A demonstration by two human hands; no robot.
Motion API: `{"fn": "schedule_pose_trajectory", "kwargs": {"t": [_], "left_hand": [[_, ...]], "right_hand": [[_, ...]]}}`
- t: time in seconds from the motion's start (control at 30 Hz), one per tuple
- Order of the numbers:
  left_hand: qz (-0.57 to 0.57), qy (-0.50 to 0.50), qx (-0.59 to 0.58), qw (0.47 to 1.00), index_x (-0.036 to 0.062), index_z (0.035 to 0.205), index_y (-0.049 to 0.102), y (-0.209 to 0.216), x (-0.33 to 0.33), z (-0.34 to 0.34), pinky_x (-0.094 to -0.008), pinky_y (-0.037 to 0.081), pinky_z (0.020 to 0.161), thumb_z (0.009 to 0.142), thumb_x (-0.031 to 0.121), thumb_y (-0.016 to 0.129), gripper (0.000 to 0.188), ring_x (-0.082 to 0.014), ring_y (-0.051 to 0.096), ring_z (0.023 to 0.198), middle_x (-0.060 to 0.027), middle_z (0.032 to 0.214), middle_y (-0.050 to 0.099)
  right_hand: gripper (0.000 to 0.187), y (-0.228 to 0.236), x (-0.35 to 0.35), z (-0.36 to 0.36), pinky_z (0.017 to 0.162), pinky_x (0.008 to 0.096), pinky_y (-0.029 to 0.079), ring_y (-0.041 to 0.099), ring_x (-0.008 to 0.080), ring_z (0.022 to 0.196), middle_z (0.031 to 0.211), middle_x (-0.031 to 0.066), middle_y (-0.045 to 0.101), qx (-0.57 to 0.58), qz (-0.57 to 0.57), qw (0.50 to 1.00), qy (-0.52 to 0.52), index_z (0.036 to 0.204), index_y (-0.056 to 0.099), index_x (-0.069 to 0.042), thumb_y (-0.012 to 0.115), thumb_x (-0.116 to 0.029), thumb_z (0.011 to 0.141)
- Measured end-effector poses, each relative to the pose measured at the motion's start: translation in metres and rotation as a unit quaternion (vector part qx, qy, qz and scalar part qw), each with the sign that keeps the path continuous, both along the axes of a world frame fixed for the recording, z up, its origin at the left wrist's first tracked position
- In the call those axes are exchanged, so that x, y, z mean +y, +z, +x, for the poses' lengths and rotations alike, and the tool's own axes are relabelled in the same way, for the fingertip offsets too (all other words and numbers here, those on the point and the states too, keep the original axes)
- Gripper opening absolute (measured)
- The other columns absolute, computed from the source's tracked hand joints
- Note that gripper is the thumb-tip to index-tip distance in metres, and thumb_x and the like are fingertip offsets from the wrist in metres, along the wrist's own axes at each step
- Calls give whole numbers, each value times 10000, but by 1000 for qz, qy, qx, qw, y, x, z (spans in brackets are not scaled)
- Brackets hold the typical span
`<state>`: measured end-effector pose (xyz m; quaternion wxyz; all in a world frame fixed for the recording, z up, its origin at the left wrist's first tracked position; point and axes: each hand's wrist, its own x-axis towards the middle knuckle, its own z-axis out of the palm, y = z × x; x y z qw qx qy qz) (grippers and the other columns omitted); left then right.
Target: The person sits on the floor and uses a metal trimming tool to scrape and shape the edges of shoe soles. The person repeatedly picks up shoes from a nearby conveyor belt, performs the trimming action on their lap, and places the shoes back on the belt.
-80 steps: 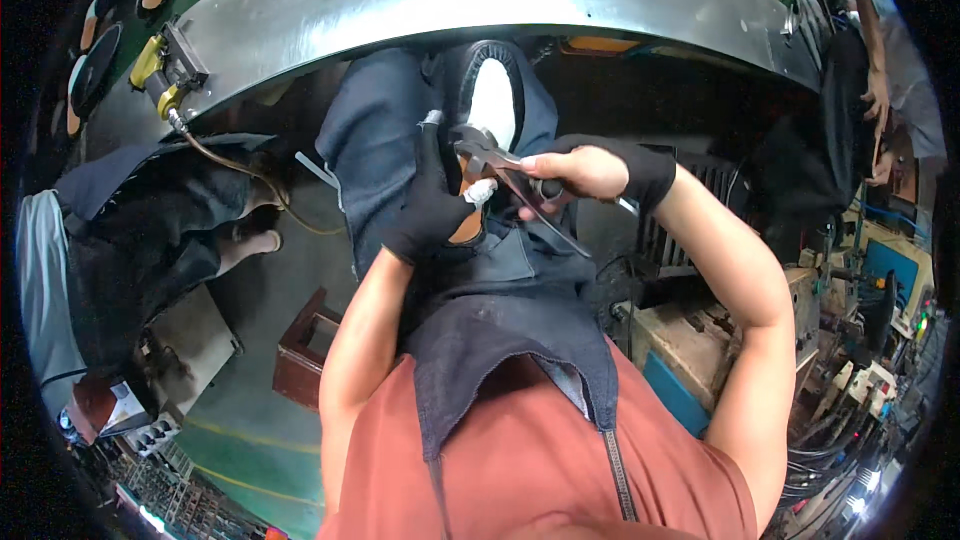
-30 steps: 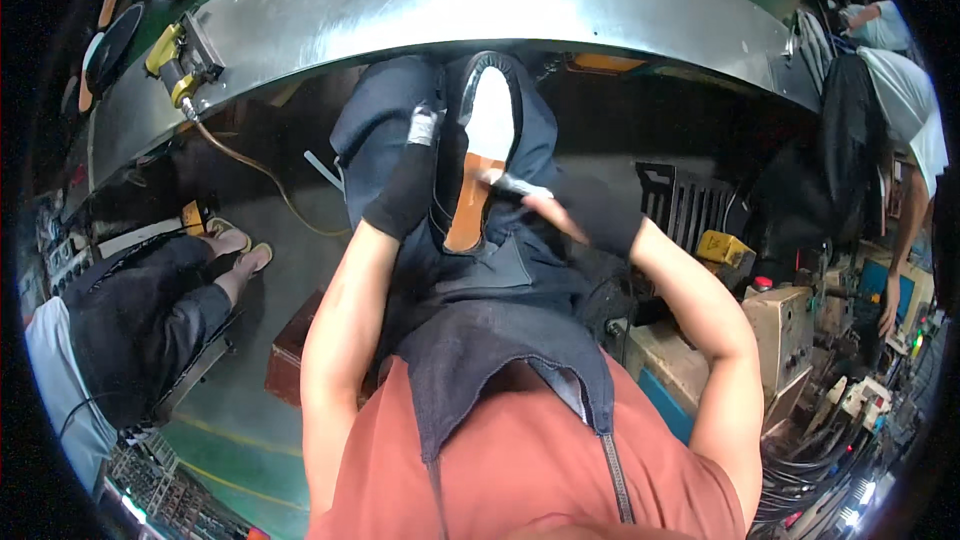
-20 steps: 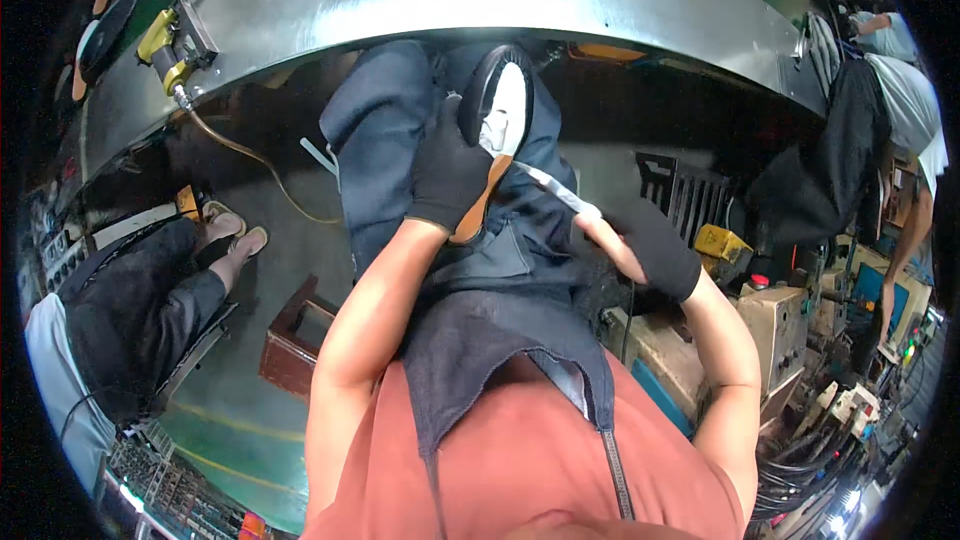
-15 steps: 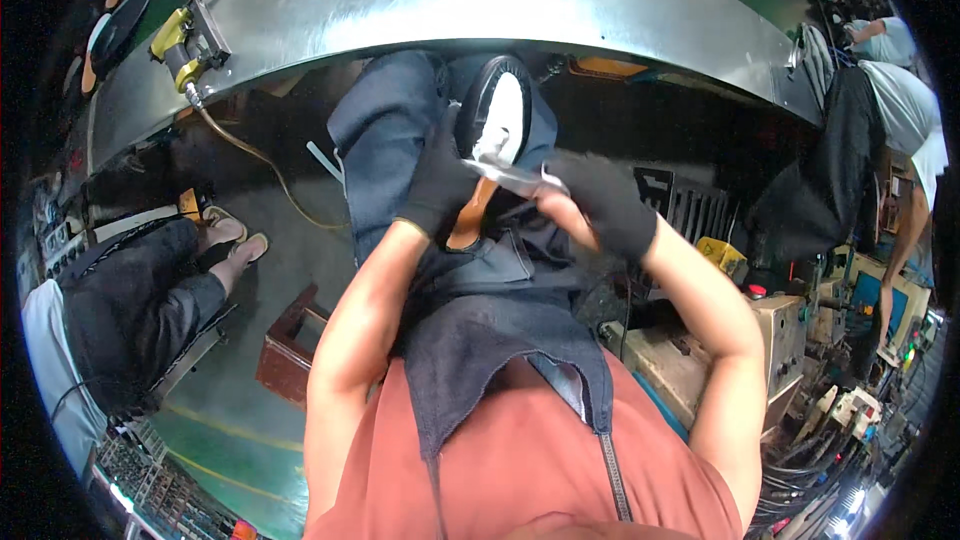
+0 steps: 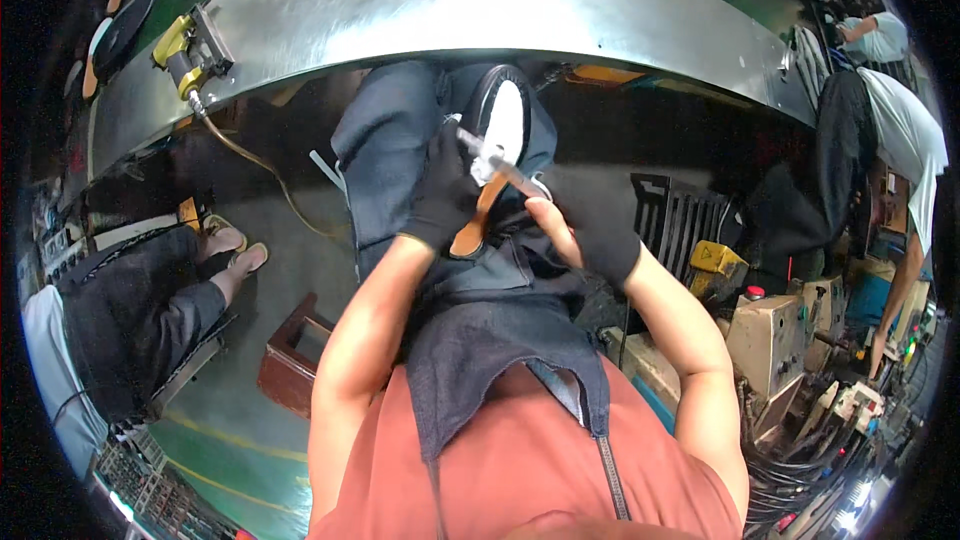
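Observation:
A shoe with a black upper edge (image 5: 483, 105) lies bottom-up on my lap, toe away from me. Its underside is white at the front and brown toward the heel. My left hand (image 5: 441, 185), in a black glove with bare fingertips hard to make out, is closed against the shoe's left side. From the right, my right hand (image 5: 592, 225), also in a black glove, grips a slim metal hand tool (image 5: 516, 178). The tool slants across the middle of the underside, its far end near my left fingers. Blur hides its exact kind.
A long metal bench (image 5: 400, 5) curves across beyond my knees. On its left lies a yellow air tool (image 5: 180, 58) with a hose (image 5: 250, 150). A brown stool (image 5: 290, 360) stands at left, machinery (image 5: 765, 340) at right. People sit or bend at both sides.
The metal tool has swung so its far end points farther up and left across the shoe. My right hand has shifted slightly left and down. My left hand stays on the shoe.

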<state>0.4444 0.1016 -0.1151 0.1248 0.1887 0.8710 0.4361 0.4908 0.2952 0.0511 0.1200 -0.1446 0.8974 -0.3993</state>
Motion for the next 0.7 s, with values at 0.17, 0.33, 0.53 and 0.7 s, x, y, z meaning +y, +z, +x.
{"fn": "schedule_pose_trajectory", "kwargs": {"t": [0.17, 0.33, 0.53, 0.7], "left_hand": [[90, -70, -41, 993, -52, 1430, 103, 47, -14, -12, -415, 206, 1121, 650, 424, 816, 1160, -407, 193, 1374, -286, 1454, 206], [237, 54, -95, 965, -39, 1447, 75, 43, -24, 1, -381, 181, 1125, 608, 245, 850, 1177, -289, 185, 1391, -203, 1487, 198], [431, 81, -280, 854, 122, 1400, 259, 150, 41, -114, -299, 532, 695, 906, 61, 545, 574, -173, 611, 799, -90, 1025, 576], [500, -30, -90, 861, 16, 1181, 547, 173, 97, -224, -274, 463, 844, 926, 174, 521, 301, -134, 591, 957, -107, 1065, 642]], "right_hand": [[350, -51, 25, 10, 604, 350, 460, 579, 216, 635, 777, 139, 590, -223, -27, 969, -98, 935, 559, -25, 403, -335, 984], [475, -106, 7, 87, 564, 264, 439, 536, 108, 597, 671, 9, 499, -331, -214, 868, -303, 825, 522, -66, 324, -463, 996], [415, -120, -18, 108, 516, 288, 417, 538, 120, 542, 615, 15, 497, -208, -198, 890, -355, 771, 512, -52, 370, -366, 1002], [427, -104, -11, 96, 529, 270, 408, 531, 110, 561, 652, 7, 464, -256, -229, 873, -346, 780, 471, -54, 362, -403, 1002]]}}
